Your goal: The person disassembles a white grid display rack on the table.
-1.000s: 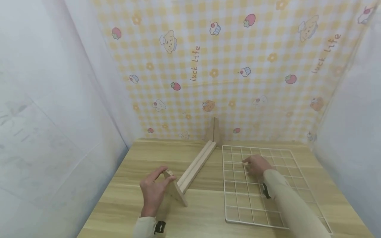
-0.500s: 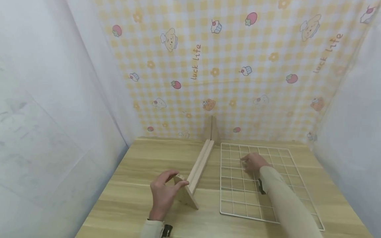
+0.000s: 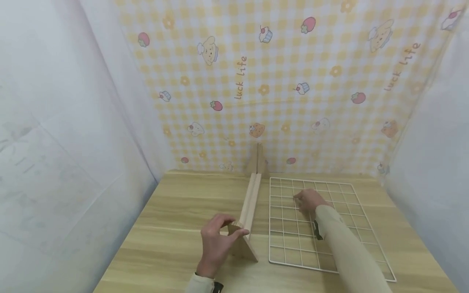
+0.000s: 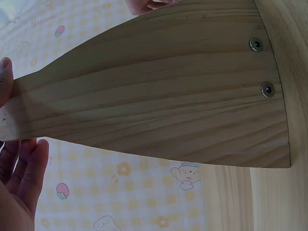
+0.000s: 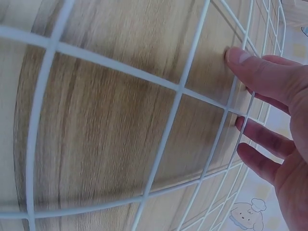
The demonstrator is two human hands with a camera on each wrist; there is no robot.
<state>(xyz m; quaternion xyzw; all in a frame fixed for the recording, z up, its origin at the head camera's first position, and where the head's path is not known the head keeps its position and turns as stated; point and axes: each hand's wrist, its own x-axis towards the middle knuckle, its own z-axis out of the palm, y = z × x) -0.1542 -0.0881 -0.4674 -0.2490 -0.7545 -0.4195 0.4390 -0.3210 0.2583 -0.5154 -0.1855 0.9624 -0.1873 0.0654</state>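
In the head view my left hand (image 3: 218,246) pinches the narrow top of the near wooden end panel (image 3: 242,246) of a stand. Two parallel wooden bars (image 3: 250,201) run from it to the matching far panel (image 3: 257,160) at the back. The left wrist view shows the panel's tapered face (image 4: 144,96) with two bolt heads (image 4: 262,67) at its broad base. My right hand (image 3: 309,200) is on a white wire grid (image 3: 269,221); the right wrist view has its thumb (image 5: 260,70) and curled fingers at the wires (image 5: 178,91).
A wood-grain table (image 3: 176,203) carries both things, the stand to the left of the grid. Behind it hangs a yellow checked cloth (image 3: 278,110). White sheets (image 3: 73,122) close off both sides.
The near end of the stand has swung to the right with my left hand, bringing it closer to the grid. My right hand and the grid have shifted slightly left together.
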